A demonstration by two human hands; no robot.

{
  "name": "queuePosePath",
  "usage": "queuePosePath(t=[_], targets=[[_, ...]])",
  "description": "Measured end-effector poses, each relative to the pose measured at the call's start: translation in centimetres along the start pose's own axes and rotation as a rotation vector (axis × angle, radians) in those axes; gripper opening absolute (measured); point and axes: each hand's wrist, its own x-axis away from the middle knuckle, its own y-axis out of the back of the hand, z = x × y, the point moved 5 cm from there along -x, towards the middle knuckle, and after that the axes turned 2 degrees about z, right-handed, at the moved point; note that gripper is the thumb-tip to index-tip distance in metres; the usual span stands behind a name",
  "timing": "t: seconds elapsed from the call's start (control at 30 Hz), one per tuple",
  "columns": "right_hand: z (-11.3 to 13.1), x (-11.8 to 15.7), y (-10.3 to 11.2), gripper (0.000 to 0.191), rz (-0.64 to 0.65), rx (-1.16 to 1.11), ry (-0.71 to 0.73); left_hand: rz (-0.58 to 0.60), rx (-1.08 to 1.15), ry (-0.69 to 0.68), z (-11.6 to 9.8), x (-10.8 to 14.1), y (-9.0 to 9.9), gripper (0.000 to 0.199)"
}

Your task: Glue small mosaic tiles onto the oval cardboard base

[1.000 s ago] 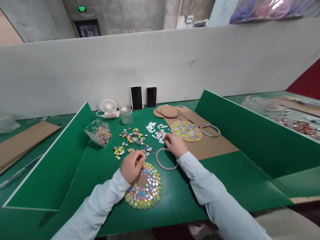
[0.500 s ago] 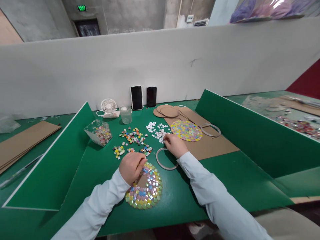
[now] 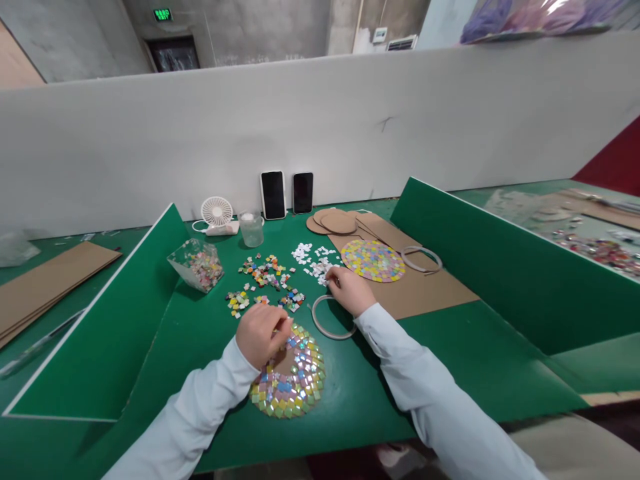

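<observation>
My left hand (image 3: 263, 333) is over the upper left edge of a round cardboard piece covered in shiny coloured mosaic tiles (image 3: 307, 367), whose bare brown middle shows. Its fingers are curled in a pinch; what they hold, if anything, is too small to make out. My right hand (image 3: 351, 291) reaches to the near edge of a scatter of small white pieces (image 3: 317, 269), thumb and fingertips pressed together. Whether a white piece is between them, I cannot tell. Below that hand lies a pale ring (image 3: 320, 327). Loose coloured tiles (image 3: 267, 272) are spread beyond my left hand.
A clear box of tiles (image 3: 203, 267) stands at left, near a white fan (image 3: 217, 212) and a glass cup (image 3: 251, 230). Two phones (image 3: 273, 195) lean on the wall. At right, a finished-looking mosaic disc (image 3: 373, 261) and another ring (image 3: 431, 270) lie on cardboard (image 3: 430, 298). Green panels (image 3: 480, 273) flank the workspace.
My left hand has shifted very slightly to the left, its fingertips a little apart from where they were. The right hand stays by the white pieces, almost still.
</observation>
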Motion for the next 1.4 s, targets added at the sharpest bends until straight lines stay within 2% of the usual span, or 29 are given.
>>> queuePosePath(t=[0.53, 0.97, 1.13, 1.3, 1.4], targets=[[0.5, 0.3, 0.4, 0.013, -0.045, -0.014, 0.021, 0.028, -0.002, 0.048, 0.6, 0.3, -0.6, 0.014], [1.3, 0.6, 0.2, 0.014, 0.005, -0.024, 0.048, 0.059, 0.031, 0.01, 0.5, 0.2, -0.7, 0.017], [1.6, 0.8, 0.4, 0.015, -0.002, -0.03, 0.05, 0.076, 0.017, 0.035, 0.6, 0.2, -0.8, 0.017], [2.5, 1.1, 0.8, 0.011, -0.038, -0.15, 0.127, 0.126, -0.006, 0.049, 0.9, 0.4, -1.3, 0.018], [3.7, 1.7, 0.7, 0.008, 0.016, -0.327, 0.188, 0.141, -0.015, 0.057, 1.1, 0.5, -1.5, 0.019]])
